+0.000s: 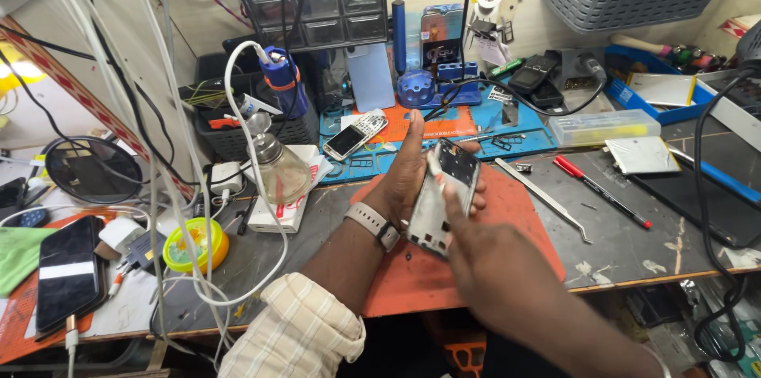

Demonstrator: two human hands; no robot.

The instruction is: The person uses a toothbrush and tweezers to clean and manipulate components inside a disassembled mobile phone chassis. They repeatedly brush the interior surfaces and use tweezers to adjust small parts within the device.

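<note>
The left hand (408, 172) is gripping an opened phone frame (445, 196) from its 9 o'clock side, fingers wrapping behind it, holding it tilted above the orange mat (515, 211) at the middle of the bench (626, 243). The right hand (483, 263) is coming in from 5 o'clock, its forefinger pressing on the frame's face; the remaining fingers are blurred. Tweezers (543, 197) and a red-handled screwdriver (600, 190) are lying at 3 o'clock of the frame. A glass dispenser bottle (279, 164) is standing at 9 o'clock.

Single head-worn view, looking steeply down and forward, close over the cluttered workbench (634, 255), back wall at top
</note>
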